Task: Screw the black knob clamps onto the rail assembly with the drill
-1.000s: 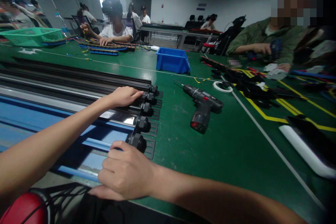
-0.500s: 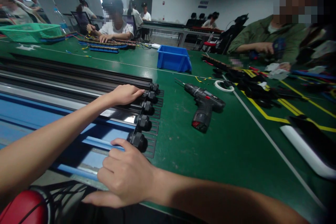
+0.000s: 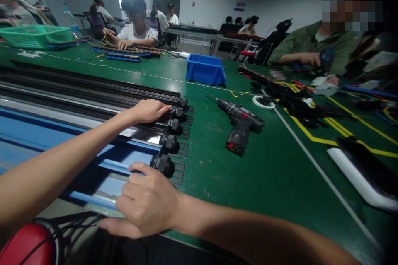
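Head view, black rails (image 3: 93,85) under left grip (image 3: 150,111)

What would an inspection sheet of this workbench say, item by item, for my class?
Surface: green tabletop, faintly scuffed
Job's things: long black bars, black hexagonal end fittings, long pale-blue rails
Clutter: black cordless drill, blue plastic bin
Hands: left hand on the bars; right hand at the rails; grip unclear
Cables: thin black cables below the near edge
Surroundings: person in white shirt and person in green shirt working across the table
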Tool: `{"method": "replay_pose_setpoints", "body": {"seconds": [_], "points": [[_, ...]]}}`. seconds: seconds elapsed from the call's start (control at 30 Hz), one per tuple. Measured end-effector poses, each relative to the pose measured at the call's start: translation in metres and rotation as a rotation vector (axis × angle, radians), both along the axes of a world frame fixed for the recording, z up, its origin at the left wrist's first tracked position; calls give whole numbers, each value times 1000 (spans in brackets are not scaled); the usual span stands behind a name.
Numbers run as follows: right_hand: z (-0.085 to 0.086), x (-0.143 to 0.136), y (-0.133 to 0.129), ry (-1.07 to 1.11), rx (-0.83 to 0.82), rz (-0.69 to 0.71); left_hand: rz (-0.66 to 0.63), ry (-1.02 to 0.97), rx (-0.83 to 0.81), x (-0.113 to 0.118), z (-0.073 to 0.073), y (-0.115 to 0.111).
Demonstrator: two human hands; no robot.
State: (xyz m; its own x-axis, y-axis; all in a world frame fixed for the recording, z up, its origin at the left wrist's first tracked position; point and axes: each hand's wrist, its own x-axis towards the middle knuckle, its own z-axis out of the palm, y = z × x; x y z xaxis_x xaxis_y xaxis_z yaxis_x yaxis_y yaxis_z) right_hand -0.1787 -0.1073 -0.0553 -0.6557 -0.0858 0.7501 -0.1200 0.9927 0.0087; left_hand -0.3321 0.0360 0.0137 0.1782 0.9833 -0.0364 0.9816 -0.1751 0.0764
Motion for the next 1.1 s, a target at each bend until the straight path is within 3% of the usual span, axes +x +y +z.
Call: {"method": "replay_pose_setpoints", "body": {"seconds": [0.6, 1.1], "points": [[-4, -5, 0, -33, 18, 21, -14, -6, -8, 0, 0, 0], [6, -4, 1, -36, 13, 46, -10, -2, -7, 0, 0, -1]]}}
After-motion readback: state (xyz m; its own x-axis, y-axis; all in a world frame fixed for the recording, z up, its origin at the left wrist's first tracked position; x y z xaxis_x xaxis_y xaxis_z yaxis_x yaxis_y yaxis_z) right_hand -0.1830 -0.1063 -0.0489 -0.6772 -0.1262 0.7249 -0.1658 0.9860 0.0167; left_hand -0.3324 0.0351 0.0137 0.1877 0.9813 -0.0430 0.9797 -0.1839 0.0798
